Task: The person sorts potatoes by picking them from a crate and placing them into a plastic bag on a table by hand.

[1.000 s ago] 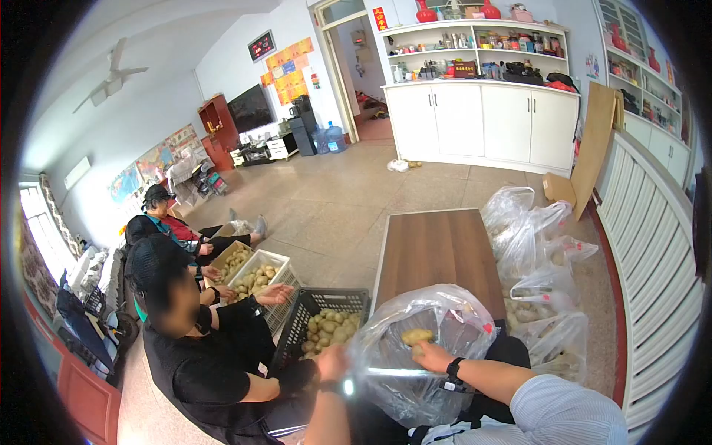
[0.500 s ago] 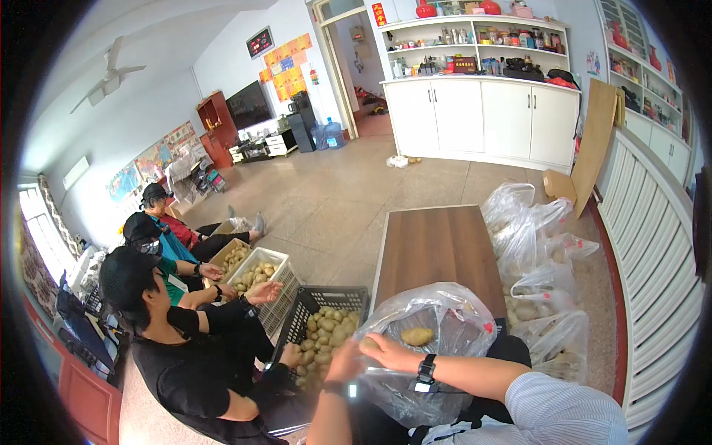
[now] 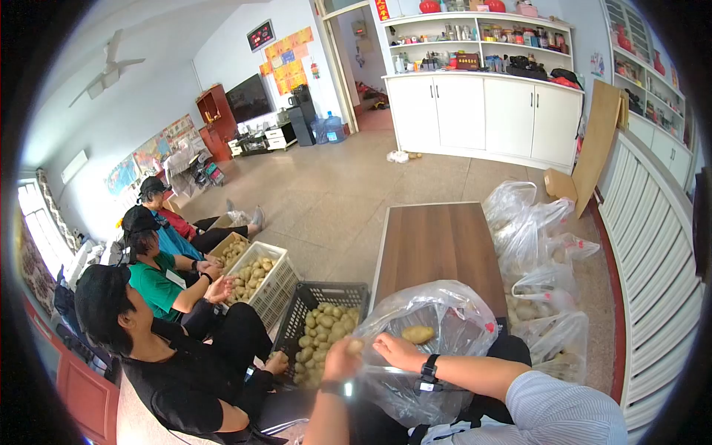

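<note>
Yellow-brown oval potato [image 3: 417,334] lies inside the open clear plastic bag [image 3: 467,315], near end of dark-wood worktop [image 3: 437,237]. Right hand [image 3: 400,353] is off it, beside left hand [image 3: 341,361] at the bag's left edge; looks let go. Right grip: fingers curled, contents hidden, can't tell. Left: blurred, can't tell. Versus earlier: potato same spot, hands slightly further apart than half a second ago.

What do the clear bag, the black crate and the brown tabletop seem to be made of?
Clear bag: probably thin, glossy plastic film; it's see-through and crinkled.
Black crate: likely dull moulded plastic, given its slotted walls.
Brown tabletop: smooth wood or wood-look laminate; streaky grain fits either.
</note>
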Tool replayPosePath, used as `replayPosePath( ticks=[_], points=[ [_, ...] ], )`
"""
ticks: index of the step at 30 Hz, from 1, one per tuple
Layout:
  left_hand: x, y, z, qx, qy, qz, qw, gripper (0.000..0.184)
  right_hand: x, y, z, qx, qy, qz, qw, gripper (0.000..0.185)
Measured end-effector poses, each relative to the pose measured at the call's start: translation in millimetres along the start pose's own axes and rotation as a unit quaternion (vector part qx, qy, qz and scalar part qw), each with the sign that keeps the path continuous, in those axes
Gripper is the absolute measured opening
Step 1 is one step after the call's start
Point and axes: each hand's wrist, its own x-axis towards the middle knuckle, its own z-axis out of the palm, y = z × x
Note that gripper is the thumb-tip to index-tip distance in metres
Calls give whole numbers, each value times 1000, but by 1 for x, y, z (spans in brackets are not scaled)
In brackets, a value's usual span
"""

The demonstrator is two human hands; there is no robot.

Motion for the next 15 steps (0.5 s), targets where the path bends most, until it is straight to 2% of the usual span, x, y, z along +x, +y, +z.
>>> replayPosePath(
  ticks=[1,2,3,4,5,6,7,8,9,10,12,15],
  points=[
    [-2,5,2,30,15,37,999,25,3,16,-2,-62,1,-28,998,36],
    [-4,10,4,-101,66,-4,993,22,3,32,-4,-124,1,-56,991,30],
    [-7,17,7,-231,115,-45,965,20,1,41,-9,-123,1,-55,991,30],
    [1,6,-6,-266,137,-25,954,20,-2,48,-15,-219,34,-60,973,27],
    [8,-6,-18,-266,137,-25,954,20,-6,54,-19,-312,66,-65,945,23],
    [9,-9,-21,-230,163,7,959,21,-9,54,-27,-342,50,-17,938,22],
    [8,-7,-21,-195,189,40,962,22,-10,66,-30,-341,50,-17,939,22],
    [9,-2,-23,-341,196,-2,919,25,-9,78,-34,-353,73,-23,933,24],
    [6,-1,-26,-340,196,-2,920,25,-8,85,-39,-364,95,-30,926,27],
    [4,-2,-28,-317,190,1,929,26,-9,92,-43,-390,87,-25,916,37],
    [2,-5,-34,-294,183,3,938,27,-15,99,-51,-391,60,2,918,41],
    [16,-24,-54,-278,255,10,926,35,-17,96,-56,-391,21,41,919,46]
  ],
)
